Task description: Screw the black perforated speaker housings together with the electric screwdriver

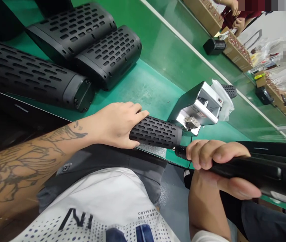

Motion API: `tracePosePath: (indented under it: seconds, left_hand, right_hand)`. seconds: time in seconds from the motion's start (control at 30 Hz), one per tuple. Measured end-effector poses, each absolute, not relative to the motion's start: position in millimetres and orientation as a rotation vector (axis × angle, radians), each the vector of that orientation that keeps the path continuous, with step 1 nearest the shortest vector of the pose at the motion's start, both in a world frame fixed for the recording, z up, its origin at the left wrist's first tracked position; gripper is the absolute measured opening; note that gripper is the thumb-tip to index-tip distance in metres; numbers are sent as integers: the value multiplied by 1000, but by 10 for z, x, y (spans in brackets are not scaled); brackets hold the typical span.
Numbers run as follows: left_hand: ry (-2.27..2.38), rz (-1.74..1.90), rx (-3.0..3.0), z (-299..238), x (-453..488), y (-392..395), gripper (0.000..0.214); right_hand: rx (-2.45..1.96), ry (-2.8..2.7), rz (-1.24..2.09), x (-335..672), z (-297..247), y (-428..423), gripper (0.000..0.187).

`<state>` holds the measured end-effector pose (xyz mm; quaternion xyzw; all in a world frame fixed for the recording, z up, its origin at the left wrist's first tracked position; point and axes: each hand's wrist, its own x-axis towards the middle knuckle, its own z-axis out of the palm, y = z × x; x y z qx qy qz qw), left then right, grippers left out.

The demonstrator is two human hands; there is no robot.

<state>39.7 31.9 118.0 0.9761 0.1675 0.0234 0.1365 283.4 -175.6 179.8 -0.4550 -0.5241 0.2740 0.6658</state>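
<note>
My left hand (119,122) is wrapped round a black perforated cylinder (156,131) that lies at the near edge of the green table (158,50). My right hand (215,158) grips a black electric screwdriver (258,171), whose tip touches the cylinder's right end. Just beyond that end stands a small silver and black machine (198,107).
Three larger black perforated housings (32,77) lie on the table at the upper left. A clear plastic bag (225,97) sits behind the silver machine. Across a white dividing line are cardboard boxes (236,50) of parts and another person's hands (235,13) at the top right.
</note>
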Motion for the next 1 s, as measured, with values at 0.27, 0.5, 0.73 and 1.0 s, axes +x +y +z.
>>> tracePosePath:
  seconds: [0.27,0.5,0.73,1.0]
  left_hand:
    - [505,233,2772,1090,253,222,91]
    - [635,456,2590,859,8,111,87]
    - [505,778,2285,234,-241,130,115]
    - [462,834,2190,16,-172,157,123]
  right_hand:
    - [-1170,-1074,311,3292,1937,-1293,61]
    - [-1138,-962,111,3587,1727,-1147,73]
    - [-1099,-926,83,3609,1658,-1218,67]
    - [-1117,-947,69,3543,1757,-1297,73]
